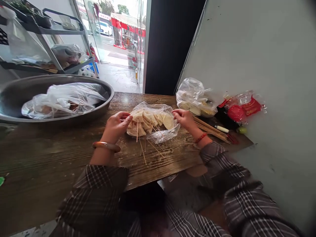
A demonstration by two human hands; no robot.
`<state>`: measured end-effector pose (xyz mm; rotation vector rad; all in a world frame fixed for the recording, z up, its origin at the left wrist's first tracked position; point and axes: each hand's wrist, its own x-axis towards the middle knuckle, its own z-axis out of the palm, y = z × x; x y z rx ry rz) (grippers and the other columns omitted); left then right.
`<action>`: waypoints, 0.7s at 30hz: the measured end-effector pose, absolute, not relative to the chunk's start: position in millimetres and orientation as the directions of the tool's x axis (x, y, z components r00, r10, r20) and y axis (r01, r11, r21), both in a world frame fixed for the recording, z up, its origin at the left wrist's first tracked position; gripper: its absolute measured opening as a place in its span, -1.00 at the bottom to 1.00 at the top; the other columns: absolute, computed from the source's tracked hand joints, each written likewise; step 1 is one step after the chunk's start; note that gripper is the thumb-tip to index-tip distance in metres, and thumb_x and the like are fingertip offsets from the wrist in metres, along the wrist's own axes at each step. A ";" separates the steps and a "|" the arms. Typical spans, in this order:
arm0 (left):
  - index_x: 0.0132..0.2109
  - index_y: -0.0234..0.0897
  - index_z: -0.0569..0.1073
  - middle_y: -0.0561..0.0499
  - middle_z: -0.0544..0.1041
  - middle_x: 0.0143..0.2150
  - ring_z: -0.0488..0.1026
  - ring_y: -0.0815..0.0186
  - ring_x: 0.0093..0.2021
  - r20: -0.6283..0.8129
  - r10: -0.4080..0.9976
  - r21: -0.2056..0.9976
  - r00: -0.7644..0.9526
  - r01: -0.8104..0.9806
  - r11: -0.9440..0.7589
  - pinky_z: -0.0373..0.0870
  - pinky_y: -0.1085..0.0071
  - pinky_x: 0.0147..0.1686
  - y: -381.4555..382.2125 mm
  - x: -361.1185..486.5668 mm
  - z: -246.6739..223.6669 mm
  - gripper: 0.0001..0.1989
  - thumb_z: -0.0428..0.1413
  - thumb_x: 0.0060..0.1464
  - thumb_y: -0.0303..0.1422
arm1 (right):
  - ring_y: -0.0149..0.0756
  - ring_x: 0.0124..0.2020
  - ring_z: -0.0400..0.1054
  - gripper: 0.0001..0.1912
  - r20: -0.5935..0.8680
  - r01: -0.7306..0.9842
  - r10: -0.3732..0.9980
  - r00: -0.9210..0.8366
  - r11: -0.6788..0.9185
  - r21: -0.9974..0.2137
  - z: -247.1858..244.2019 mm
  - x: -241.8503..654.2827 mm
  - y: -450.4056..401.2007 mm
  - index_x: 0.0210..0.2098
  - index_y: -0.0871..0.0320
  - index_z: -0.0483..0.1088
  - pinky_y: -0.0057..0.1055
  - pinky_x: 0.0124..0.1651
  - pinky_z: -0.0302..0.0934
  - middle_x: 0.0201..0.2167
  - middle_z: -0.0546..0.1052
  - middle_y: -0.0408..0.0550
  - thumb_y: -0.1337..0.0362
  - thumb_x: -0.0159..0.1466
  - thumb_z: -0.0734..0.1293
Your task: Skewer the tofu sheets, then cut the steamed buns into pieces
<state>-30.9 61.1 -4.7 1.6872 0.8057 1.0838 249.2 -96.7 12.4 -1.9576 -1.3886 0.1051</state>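
Note:
On the wooden table a clear plastic bag (163,135) lies spread, with pale, spongy-looking food pieces (148,118) on it. Thin wooden skewers (158,150) stick out of several pieces toward me. My left hand (116,125) is at the bag's left side, thumb and forefinger pinched at its edge, close against the food. At the right edge, my right hand (184,119) pinches the plastic beside a round pale slice (168,121). Both hands' fingers are closed; the exact grip of the left is partly hidden.
A large metal basin (110,98) holding a plastic-wrapped bundle (66,98) stands left. At the right are another filled plastic bag (194,95), loose skewers (209,130), a white-handled tool (221,128) and red packaging (243,110) by the wall. A grey shelf rack (61,31) stands behind.

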 end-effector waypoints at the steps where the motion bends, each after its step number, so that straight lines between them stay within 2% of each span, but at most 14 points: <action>1: -0.29 -0.33 0.57 -0.07 0.54 -0.46 0.44 0.24 -0.47 0.309 0.862 0.928 0.402 0.072 -0.366 0.42 0.36 -0.48 60.0 -31.0 -2.9 -0.56 0.34 -0.21 -0.06 | -0.39 -0.46 0.44 -0.63 0.316 0.845 0.838 0.445 -0.275 -0.459 9.1 270.3 -110.0 -0.05 0.12 0.54 -0.47 -0.35 0.27 -0.37 0.62 -0.08 0.14 0.39 0.17; 5: -0.29 -0.30 0.56 -0.07 0.55 -0.44 0.46 0.21 -0.44 0.360 0.849 0.871 0.386 0.186 -0.454 0.43 0.34 -0.42 56.1 -32.8 5.3 -0.64 0.31 -0.14 -0.10 | -0.29 -0.38 0.46 -0.77 0.218 0.862 0.849 0.481 -0.413 -0.295 -11.2 326.1 -163.2 -0.22 0.17 0.60 -0.40 -0.26 0.26 -0.38 0.63 -0.03 0.30 0.26 0.29; 10: -0.24 -0.24 0.56 -0.04 0.55 -0.42 0.49 0.24 -0.41 0.440 0.815 0.832 0.376 0.171 -0.528 0.41 0.38 -0.40 47.3 -39.0 16.5 -0.67 0.26 -0.02 -0.07 | -0.26 -0.22 0.46 -0.78 0.133 0.905 0.896 0.423 -0.412 -0.102 -37.0 329.7 -198.5 -0.16 0.15 0.59 -0.40 -0.15 0.23 -0.21 0.62 0.02 0.31 0.26 0.34; 15: -0.21 -0.22 0.57 -0.05 0.60 -0.30 0.56 0.28 -0.35 0.453 0.832 0.887 0.320 -0.066 -0.457 0.46 0.37 -0.33 33.8 -43.5 28.8 -0.65 0.22 0.06 -0.03 | -0.14 -0.12 0.41 -0.73 0.134 0.927 0.927 0.350 -0.363 0.089 -47.4 315.0 -198.1 -0.21 0.21 0.58 -0.31 -0.11 0.16 -0.19 0.57 0.16 0.33 0.36 0.22; 18: -0.24 -0.21 0.56 -0.02 0.60 -0.30 0.55 0.32 -0.38 0.457 0.861 0.887 0.224 -0.188 -0.422 0.50 0.34 -0.28 28.3 -44.0 34.4 -0.68 0.25 0.04 -0.04 | -0.10 -0.10 0.39 -0.71 0.150 0.928 0.937 0.315 -0.337 0.156 -45.5 311.6 -196.1 -0.19 0.20 0.57 -0.28 -0.09 0.12 -0.17 0.56 0.17 0.30 0.39 0.20; 21: -0.27 -0.18 0.55 0.01 0.59 -0.31 0.54 0.35 -0.38 0.456 0.873 0.880 0.175 -0.235 -0.413 0.50 0.34 -0.27 25.7 -44.2 37.6 -0.69 0.25 0.04 -0.04 | -0.08 -0.06 0.36 -0.68 0.188 0.923 0.935 0.300 -0.334 0.191 -40.5 309.8 -194.3 -0.10 0.20 0.55 -0.26 -0.06 0.10 -0.12 0.56 0.15 0.27 0.41 0.17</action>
